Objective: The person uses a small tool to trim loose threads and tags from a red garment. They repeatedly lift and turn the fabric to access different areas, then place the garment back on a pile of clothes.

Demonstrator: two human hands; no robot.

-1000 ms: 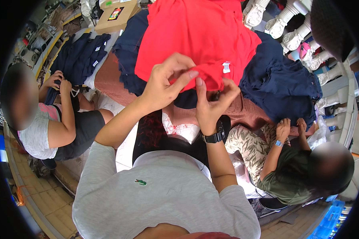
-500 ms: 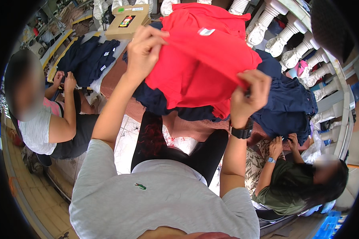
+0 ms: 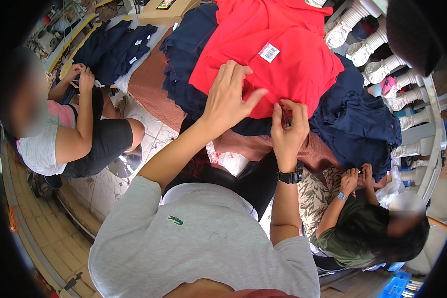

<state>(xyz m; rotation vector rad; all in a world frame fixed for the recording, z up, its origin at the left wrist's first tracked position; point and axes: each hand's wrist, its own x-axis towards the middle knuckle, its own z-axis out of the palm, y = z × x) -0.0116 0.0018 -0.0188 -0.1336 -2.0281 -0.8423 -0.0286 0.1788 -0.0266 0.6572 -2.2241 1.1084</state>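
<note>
A red garment (image 3: pixel 293 64) lies spread on top of a stack of folded dark navy garments (image 3: pixel 181 74). It carries a white barcode label (image 3: pixel 269 52). My left hand (image 3: pixel 226 99) rests over the garment's near left part, thumb and fingers apart, holding nothing. At its near edge, my right hand (image 3: pixel 289 131) has its fingers curled around a small dark metal tool (image 3: pixel 286 119). Most of that tool is hidden, so its kind cannot be made out. A black watch (image 3: pixel 290 175) is on my right wrist.
More navy garments (image 3: pixel 352 119) are piled on the right, by white ornate balusters (image 3: pixel 362 52). A cardboard box (image 3: pixel 166 12) stands at the back. Co-workers sit on both sides: one in a grey shirt (image 3: pixel 39 149), one in dark green (image 3: pixel 350 238). Brown cloth (image 3: pixel 149 82) covers the table.
The red garment, held up between both hands before, now lies down on the stack. My left hand has let go of it and opened. Both hands have come lower and closer together.
</note>
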